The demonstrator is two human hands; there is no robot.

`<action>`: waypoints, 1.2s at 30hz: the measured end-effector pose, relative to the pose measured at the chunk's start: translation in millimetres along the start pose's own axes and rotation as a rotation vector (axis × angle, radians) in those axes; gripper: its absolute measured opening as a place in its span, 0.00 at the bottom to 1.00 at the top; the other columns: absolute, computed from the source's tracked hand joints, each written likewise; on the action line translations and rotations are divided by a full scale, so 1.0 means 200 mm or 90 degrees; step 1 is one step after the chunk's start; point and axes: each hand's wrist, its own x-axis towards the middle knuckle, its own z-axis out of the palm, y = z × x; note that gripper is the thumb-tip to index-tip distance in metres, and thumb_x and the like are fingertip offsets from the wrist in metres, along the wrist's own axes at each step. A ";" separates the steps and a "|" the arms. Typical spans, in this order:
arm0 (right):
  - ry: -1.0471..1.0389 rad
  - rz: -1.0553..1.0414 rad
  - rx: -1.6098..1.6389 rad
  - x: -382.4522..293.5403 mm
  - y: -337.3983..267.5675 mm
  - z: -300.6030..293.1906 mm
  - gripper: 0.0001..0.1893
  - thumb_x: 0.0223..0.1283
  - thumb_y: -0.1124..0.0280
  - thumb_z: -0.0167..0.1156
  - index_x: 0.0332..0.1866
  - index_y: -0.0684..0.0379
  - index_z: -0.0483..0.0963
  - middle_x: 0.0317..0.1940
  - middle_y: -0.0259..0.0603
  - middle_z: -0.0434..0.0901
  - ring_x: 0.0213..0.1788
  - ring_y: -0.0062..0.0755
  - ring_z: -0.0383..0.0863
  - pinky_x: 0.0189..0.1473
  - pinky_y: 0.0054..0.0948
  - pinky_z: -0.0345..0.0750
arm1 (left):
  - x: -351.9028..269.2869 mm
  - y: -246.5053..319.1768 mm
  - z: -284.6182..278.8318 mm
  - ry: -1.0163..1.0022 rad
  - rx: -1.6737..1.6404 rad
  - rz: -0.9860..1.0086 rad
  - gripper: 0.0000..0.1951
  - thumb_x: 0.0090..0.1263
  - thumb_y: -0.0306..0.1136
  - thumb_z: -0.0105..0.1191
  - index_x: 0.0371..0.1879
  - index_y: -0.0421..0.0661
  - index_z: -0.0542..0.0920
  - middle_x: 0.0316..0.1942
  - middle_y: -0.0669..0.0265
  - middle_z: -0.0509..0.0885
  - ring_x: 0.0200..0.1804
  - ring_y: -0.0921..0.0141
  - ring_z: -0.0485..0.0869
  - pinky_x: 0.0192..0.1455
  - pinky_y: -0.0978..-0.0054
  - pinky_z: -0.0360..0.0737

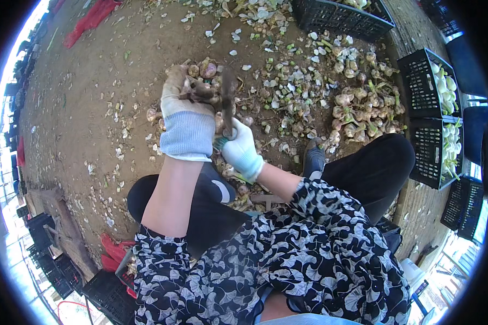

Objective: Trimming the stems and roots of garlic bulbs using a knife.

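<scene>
My left hand (pixel 183 91), in a soiled glove with a grey-blue cuff, closes around something brownish with roots, seemingly a garlic bulb (pixel 203 90); the fingers partly hide it. In my right hand (pixel 240 148), gloved in white, is the green handle of a tool with a long dark blade (pixel 227 95), blurred, pointing away from me beside the left hand. Just beyond the left hand lie purplish garlic bulbs (pixel 208 70). To the right, a heap of untrimmed-looking garlic bulbs (pixel 364 109) with roots and stem stubs rests on the dirt floor.
Garlic skins and stem pieces (pixel 288 87) litter the ground. On the right, black plastic crates (pixel 421 87) hold pale peeled bulbs (pixel 446 87); another crate (pixel 345 20) stands at the top. A red mesh bag (pixel 91 20) lies upper left. My shoes (pixel 314 156) and bent knees flank the work area.
</scene>
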 end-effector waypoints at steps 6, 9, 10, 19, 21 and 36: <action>0.147 -0.031 -0.388 0.21 0.49 -0.56 0.18 0.45 0.61 0.68 0.37 0.62 0.76 0.22 0.42 0.76 0.29 0.34 0.76 0.36 0.28 0.75 | -0.10 -0.16 0.19 -0.347 0.095 0.060 0.11 0.66 0.37 0.51 0.38 0.42 0.77 0.33 0.59 0.80 0.40 0.65 0.80 0.51 0.67 0.77; 0.190 0.046 -0.508 0.35 0.38 -0.59 0.20 0.47 0.62 0.65 0.44 0.62 0.73 0.32 0.47 0.81 0.34 0.44 0.80 0.40 0.32 0.75 | -0.09 -0.03 0.15 -0.398 0.344 0.227 0.12 0.68 0.33 0.48 0.44 0.39 0.77 0.39 0.57 0.80 0.45 0.65 0.80 0.55 0.68 0.75; 0.166 0.051 -0.510 0.41 0.35 -0.60 0.21 0.48 0.62 0.64 0.46 0.61 0.72 0.35 0.48 0.81 0.37 0.45 0.80 0.42 0.33 0.75 | -0.06 0.05 0.14 -0.304 0.469 0.317 0.12 0.68 0.32 0.47 0.45 0.38 0.76 0.41 0.58 0.80 0.45 0.66 0.79 0.55 0.68 0.74; -0.019 0.092 -0.644 0.89 0.45 -0.30 0.18 0.50 0.70 0.54 0.49 0.59 0.71 0.42 0.52 0.79 0.48 0.51 0.77 0.49 0.35 0.73 | -0.09 0.17 -0.01 -0.081 0.490 0.282 0.13 0.69 0.33 0.48 0.44 0.36 0.76 0.39 0.60 0.81 0.41 0.68 0.79 0.47 0.70 0.75; -0.106 0.113 -0.646 0.90 0.50 -0.27 0.17 0.50 0.70 0.55 0.47 0.60 0.71 0.42 0.52 0.79 0.47 0.51 0.77 0.48 0.34 0.73 | -0.11 0.20 -0.06 -0.081 0.588 0.340 0.12 0.69 0.32 0.48 0.43 0.35 0.77 0.39 0.60 0.81 0.41 0.68 0.79 0.47 0.70 0.75; -0.186 0.347 0.083 0.36 -0.19 -0.34 0.05 0.62 0.71 0.54 0.40 0.59 0.69 0.32 0.36 0.77 0.34 0.30 0.80 0.33 0.31 0.78 | -0.17 0.09 -0.25 -0.251 1.305 0.511 0.40 0.36 0.42 0.67 0.55 0.45 0.72 0.59 0.56 0.70 0.61 0.58 0.69 0.68 0.62 0.62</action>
